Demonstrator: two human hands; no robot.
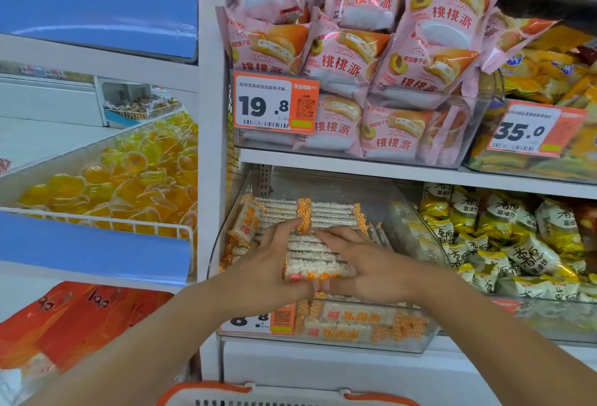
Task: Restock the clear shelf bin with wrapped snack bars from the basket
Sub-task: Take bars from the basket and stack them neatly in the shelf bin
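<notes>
A clear shelf bin (410,211) on the lower shelf holds several wrapped snack bars (319,245), white with orange checked ends, stacked in a neat row. My left hand (269,263) lies on the left side of the stack with fingers stretched forward over the bars. My right hand (365,263) lies on the right side, fingers also straight and pointing inward, so both hands press on the stack from its two sides. The basket (290,397), white with an orange rim, shows only as a strip at the bottom edge.
Pink peach-pie packs (355,59) fill the bin on the shelf above, behind a 19.8 price tag (274,103). Yellow-white snack bags (517,237) fill the bin to the right. Yellow jelly cups (122,179) sit in the left rack, orange packs (80,318) below them.
</notes>
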